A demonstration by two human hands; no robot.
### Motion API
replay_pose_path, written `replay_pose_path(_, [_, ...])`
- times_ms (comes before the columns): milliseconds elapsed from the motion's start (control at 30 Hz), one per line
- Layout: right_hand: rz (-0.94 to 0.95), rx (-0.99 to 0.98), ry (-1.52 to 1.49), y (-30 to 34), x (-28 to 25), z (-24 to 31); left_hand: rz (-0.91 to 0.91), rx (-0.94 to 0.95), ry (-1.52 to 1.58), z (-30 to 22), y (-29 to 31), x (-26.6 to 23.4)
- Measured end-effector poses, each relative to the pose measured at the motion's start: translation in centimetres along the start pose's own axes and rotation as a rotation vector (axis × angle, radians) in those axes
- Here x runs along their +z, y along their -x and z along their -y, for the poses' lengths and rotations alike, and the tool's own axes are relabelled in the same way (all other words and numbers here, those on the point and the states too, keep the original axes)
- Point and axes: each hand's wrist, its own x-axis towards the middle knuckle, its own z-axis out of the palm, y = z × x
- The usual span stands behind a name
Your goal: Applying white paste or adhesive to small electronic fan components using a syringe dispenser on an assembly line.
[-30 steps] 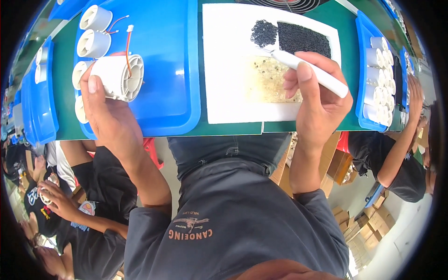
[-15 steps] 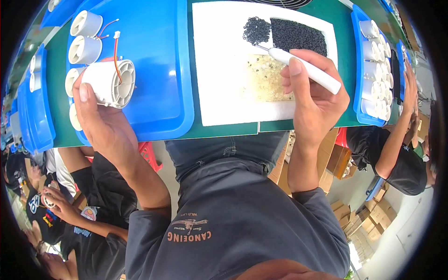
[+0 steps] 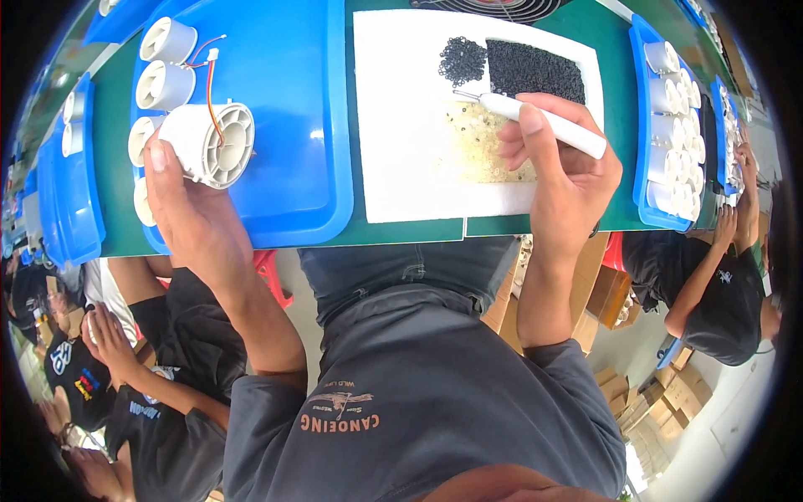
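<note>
My left hand (image 3: pixel 196 213) grips a white cylindrical plastic housing (image 3: pixel 201 146) over the near left part of a blue tray. The housing lies on its side, its spoked round end turned to the right. Red and dark wires (image 3: pixel 210 88) with a small white connector rise from it. In my right hand (image 3: pixel 573 171) is a white pen-shaped tool (image 3: pixel 552 125), its thin metal tip pointing left. That tip hovers just below a loose pile of small black rings (image 3: pixel 462 61) on a white foam tray (image 3: pixel 401 159). Whether a ring sits on the tip is too small to tell.
More white housings (image 3: pixel 166 85) stand along the left side of the blue tray (image 3: pixel 293 125). A denser black ring bed (image 3: pixel 535 71) fills the foam tray's far right. Another blue tray (image 3: pixel 642 180) of white cylinders stands at right. Co-workers sit on both sides.
The tool tip has drawn slightly nearer to me, away from the ring pile. My left hand still holds the housing. The whole view has shifted a little. Co-workers' hands have moved on both sides.
</note>
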Motion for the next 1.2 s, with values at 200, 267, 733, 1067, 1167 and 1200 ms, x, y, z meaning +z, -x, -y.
replay_pose_path(200, [0.083,0.063,-0.105,-0.1,-0.2,0.6,-0.059,0.000,0.184,-0.6,0.5,0.8])
replay_pose_path(267, [0.115,0.069,-0.162,0.0,-0.1,1.0,-0.023,-0.036,0.220,-1.0,0.9,1.5])
replay_pose_path(733, [0.262,-0.211,-0.037,3.5,5.4,3.3,-0.004,-0.093,0.422,-0.8,1.9,8.4])
replay_pose_path(1067, [0.257,-0.215,-0.011,3.1,5.6,2.8,-0.026,-0.092,0.338,-1.4,2.3,8.8])
replay_pose_path(1167, [0.240,-0.291,-0.009,3.1,5.6,2.8,-0.035,-0.061,0.241,-1.5,2.5,8.8])
replay_pose_path(1200, [0.245,-0.248,0.007,3.2,5.4,3.1,-0.033,-0.041,0.212,-1.6,2.3,9.0])
